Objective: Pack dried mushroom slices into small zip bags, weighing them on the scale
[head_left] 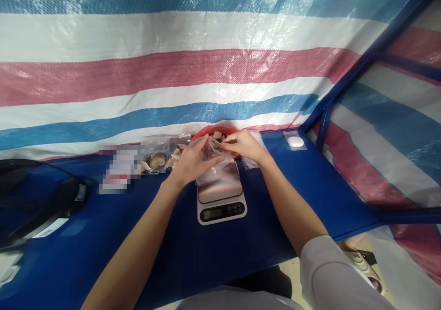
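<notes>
My left hand (193, 163) grips a clear plastic bag (206, 177) by its upper part, thumb on the near side and fingers behind. The bag hangs over a white digital kitchen scale (222, 211) with a shiny weighing plate. At the bag's mouth, the fingers of my right hand (245, 145) are pinched together; what lies between them is too small to make out. Just behind both hands sits a red bowl (204, 131) holding pale, dark-edged pieces like dried mushrooms (217, 135). My hands hide part of the bowl and the scale's far end.
Left of the scale lie clear bags of mushroom pieces (156, 161) and a blurred packet (119, 170). A black headset-like device (65, 200) rests at far left. Flat clear bags (251, 162) and a white oval object (295, 141) lie right on the blue table (275, 236). Striped tarpaulin (172, 71) rises behind.
</notes>
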{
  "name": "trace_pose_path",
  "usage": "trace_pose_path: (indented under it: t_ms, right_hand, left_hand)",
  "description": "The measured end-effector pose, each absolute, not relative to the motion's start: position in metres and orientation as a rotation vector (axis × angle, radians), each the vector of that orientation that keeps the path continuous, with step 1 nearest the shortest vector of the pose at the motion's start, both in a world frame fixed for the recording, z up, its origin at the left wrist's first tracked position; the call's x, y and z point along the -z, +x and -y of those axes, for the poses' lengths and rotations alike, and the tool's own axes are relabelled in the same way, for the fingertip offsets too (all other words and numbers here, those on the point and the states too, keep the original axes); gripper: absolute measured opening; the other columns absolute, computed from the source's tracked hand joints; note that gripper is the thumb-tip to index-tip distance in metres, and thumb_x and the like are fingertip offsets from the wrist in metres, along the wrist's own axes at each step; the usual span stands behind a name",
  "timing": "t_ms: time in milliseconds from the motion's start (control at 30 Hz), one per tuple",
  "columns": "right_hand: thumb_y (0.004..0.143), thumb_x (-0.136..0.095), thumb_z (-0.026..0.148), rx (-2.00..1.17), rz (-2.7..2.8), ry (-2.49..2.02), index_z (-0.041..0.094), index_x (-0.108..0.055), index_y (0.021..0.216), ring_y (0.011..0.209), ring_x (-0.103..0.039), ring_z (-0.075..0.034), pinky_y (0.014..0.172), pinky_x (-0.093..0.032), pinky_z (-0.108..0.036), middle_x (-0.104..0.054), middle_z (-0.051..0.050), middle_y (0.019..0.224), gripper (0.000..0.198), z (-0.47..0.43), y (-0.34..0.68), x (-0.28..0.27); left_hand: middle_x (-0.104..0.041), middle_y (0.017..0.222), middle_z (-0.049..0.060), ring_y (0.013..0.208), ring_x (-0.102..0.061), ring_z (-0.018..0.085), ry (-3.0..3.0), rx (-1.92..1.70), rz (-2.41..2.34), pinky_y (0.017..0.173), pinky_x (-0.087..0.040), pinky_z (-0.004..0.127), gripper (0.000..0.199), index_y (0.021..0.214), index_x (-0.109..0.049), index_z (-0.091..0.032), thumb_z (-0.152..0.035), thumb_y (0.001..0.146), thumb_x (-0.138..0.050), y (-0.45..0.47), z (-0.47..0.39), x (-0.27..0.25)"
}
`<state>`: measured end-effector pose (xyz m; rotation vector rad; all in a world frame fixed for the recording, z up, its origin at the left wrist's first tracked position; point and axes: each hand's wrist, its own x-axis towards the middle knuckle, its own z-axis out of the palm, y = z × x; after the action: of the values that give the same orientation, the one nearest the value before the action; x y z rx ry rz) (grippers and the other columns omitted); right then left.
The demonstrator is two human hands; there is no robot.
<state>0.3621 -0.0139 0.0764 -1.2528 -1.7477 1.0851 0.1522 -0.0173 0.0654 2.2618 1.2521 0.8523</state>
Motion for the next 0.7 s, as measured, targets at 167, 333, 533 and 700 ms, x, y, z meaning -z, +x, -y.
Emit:
trace_pose_path:
  t_ms: [167,333,533,700]
  right_hand:
    - [0.076,-0.066,0.031,-1.061,1.742,-1.241,0.015,-0.075,0.066,0.06,-0.064,-0.014,0.054,-0.05,-0.023,-0.069,-0.001,0.064,0.021,0.011,0.363,-0.075]
    - [0.078,-0.068,0.034,-1.169,1.694,-1.249,0.015,-0.075,0.069,0.056,-0.064,-0.014,0.052,-0.052,-0.023,-0.07,-0.002,0.065,0.023,0.012,0.361,-0.075]
    - [0.081,-0.067,0.035,-1.174,1.736,-1.211,0.016,-0.075,0.073,0.064,-0.068,-0.015,0.058,-0.055,-0.024,-0.073,-0.003,0.072,0.022,0.008,0.369,-0.07]
    - [0.085,-0.067,0.04,-0.972,1.766,-1.23,0.016,-0.078,0.087,0.078,-0.069,-0.018,0.071,-0.054,-0.027,-0.076,-0.004,0.083,0.027,0.008,0.38,-0.073]
  left_hand:
    - [-0.055,0.149,0.014,0.138,-0.05,0.037,2.237,-0.82,-1.325,0.114,-0.043,0.053,0.101,0.152,-0.04,-0.023,-0.067,0.069,-0.08,0.169,0.025,-0.052]
    - [-0.046,0.155,0.019,0.145,-0.041,0.04,2.267,-0.926,-1.379,0.117,-0.037,0.058,0.114,0.157,-0.028,-0.02,-0.058,0.066,-0.085,0.175,0.024,-0.031]
    - [-0.057,0.143,0.016,0.138,-0.049,0.034,2.296,-1.066,-1.354,0.113,-0.044,0.053,0.086,0.146,-0.043,-0.021,-0.054,0.076,-0.08,0.172,0.02,-0.024]
    - [-0.059,0.141,0.017,0.136,-0.052,0.036,2.319,-1.06,-1.387,0.112,-0.046,0.054,0.083,0.143,-0.046,-0.019,-0.053,0.075,-0.08,0.173,0.021,-0.026]
